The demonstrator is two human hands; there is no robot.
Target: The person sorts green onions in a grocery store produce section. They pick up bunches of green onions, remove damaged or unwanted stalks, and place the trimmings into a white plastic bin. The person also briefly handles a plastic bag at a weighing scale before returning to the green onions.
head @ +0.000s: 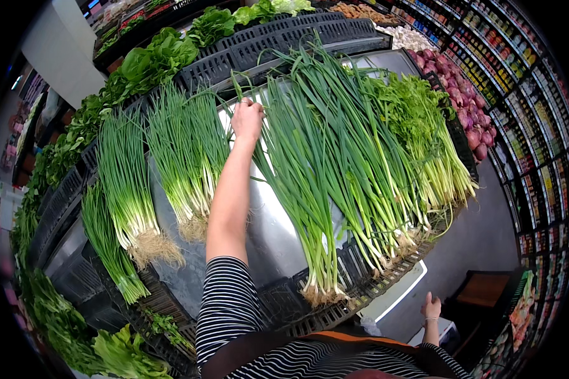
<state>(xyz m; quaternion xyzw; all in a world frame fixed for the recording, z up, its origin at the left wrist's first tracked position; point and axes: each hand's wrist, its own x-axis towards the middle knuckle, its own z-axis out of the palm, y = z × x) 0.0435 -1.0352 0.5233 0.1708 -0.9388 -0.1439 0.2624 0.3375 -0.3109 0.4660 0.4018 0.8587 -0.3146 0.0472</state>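
My left hand reaches across the metal display surface, its fingers closed around a few thin green leaves that poke out above it. Left of it lies a bunch of spring onions, roots toward me, and beyond that a second rooted bunch. Just right of the hand are long leafy stalks, probably leeks or young garlic, with a larger pile of similar stalks beside them. My right hand hangs low at my side, thumb raised, with nothing seen in it.
Leaf celery borders red onions at the right. Black slatted crates and leafy greens line the far side. Chives lie at the left. Stocked shelves curve along the right; a dark stand is near my right hand.
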